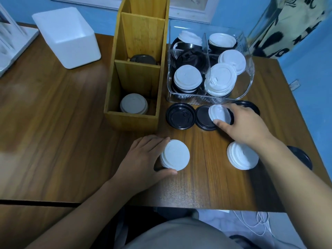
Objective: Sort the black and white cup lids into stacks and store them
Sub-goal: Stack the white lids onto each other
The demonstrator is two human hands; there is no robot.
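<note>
Cup lids lie sorted and unsorted across the brown wooden tabletop (53, 123). The left hand (143, 155) has its grip closed around a short white stack (175, 155) near the front edge, thumb on the near side and fingers on the far side. The right hand (246, 123) grasps a single white lid (218, 113), tilted, between thumb and fingers just above a black lid (203, 117) that lies flat on the tabletop. Beside that one, to the left, sits another black lid (180, 115) with raised marks on its top, perhaps lettering, too small to read. A second white stack (242, 155) rests beside the right forearm, and a dark lid (301, 157) shows past the arm at the tabletop's right edge. Behind the hands stands a tall wooden organizer (136, 69): its front compartment holds white lids (133, 104), the one behind it black lids (142, 59). Just to its right, a clear divided bin (249, 69) holds black and white lids mixed together. A white foam box (66, 36) sits at the far left. Cream fabric (287, 24) at the upper right bears bold black brush-like marks that cannot be read.
</note>
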